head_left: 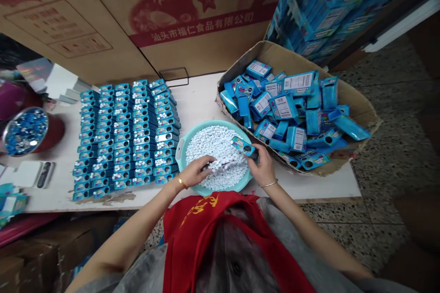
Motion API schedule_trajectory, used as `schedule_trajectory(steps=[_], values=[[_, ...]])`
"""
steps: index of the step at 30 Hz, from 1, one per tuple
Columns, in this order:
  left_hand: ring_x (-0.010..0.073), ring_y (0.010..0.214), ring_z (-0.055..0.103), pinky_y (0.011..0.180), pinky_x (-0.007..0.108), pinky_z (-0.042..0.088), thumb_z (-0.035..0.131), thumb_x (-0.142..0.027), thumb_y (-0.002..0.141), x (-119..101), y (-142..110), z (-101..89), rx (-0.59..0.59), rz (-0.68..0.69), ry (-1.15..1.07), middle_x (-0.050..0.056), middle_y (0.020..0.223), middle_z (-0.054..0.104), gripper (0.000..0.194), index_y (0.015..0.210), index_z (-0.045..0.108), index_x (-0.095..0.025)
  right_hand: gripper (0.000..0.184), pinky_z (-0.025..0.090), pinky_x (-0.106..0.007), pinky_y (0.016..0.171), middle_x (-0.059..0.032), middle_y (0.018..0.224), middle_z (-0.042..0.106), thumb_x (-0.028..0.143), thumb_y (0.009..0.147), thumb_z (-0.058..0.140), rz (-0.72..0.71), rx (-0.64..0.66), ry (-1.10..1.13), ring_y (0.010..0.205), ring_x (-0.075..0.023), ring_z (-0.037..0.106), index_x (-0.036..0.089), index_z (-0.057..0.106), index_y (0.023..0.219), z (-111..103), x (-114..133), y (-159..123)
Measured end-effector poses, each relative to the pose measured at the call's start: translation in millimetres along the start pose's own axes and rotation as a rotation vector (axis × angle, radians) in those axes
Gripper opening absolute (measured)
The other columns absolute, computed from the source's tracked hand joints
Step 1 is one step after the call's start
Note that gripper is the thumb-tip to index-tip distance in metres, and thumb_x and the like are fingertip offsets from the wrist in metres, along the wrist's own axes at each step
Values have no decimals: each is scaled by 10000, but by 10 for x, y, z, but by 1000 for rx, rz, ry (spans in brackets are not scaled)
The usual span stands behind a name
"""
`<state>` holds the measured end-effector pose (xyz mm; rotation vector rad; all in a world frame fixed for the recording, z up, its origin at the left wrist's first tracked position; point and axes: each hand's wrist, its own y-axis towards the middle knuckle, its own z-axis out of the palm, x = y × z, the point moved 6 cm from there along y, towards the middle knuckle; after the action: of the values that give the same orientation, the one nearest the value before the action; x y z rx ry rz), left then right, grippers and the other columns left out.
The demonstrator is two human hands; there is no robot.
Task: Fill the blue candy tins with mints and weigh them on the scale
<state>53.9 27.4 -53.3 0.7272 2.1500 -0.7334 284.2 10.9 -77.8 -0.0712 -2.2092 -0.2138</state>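
Observation:
A turquoise basin (182, 150) on the table holds a heap of small white candies (206, 139). Over the basin's front left, my left hand (196, 171) is closed on what looks like a small scoop (223, 164), loaded with candies; its shape is mostly hidden. My right hand (262, 165) grips a small blue candy box (242, 145) above the basin's right side. The box is tilted, with a dark round hole showing on its face. The scoop is just left of and below the box.
Left of the basin, filled blue boxes (139, 135) stand in several rows. A cut-down carton (364, 119) of loose blue boxes is at right. Large cartons (192, 50) rise behind the table (197, 96). A red tub (55, 130) with shiny blue pieces is far left.

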Motion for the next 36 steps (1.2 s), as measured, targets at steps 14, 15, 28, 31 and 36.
schedule_trajectory(steps=[14,15,28,31,36], values=[[250,817,657,662,336,507,416,-68,850,-1103,308,-479,317,-244,790,114,887,641,242,1064,516,-118,393,469,-455,937,-119,1110,609,99,780,475,-197,124,-40,1072,-267,550,189,517,1160,285,286,-105],[252,824,656,658,334,506,398,-57,857,-1178,317,-464,319,-236,823,116,883,634,234,1044,525,-117,393,470,-456,935,-120,1112,609,100,780,476,-193,126,-38,1072,-268,550,188,516,1160,292,279,-109],[225,965,555,861,374,436,353,-151,931,20,129,-487,22,-282,606,103,1036,592,253,1126,514,-161,398,457,-464,949,-113,1130,596,131,781,476,-73,81,12,1082,-271,550,209,518,1169,228,95,-62],[227,1002,536,904,396,416,349,-90,904,457,208,-137,19,-351,492,114,1049,578,288,1124,522,-159,393,454,-471,947,-108,1128,594,148,784,483,-57,87,20,1076,-273,551,218,511,1169,191,85,-41],[202,1008,539,905,345,433,370,-109,901,485,356,546,37,-275,318,86,1064,572,311,1165,515,-188,350,463,-445,910,-103,1086,603,209,805,527,-4,38,32,1029,-262,570,214,507,1154,117,40,-20]])
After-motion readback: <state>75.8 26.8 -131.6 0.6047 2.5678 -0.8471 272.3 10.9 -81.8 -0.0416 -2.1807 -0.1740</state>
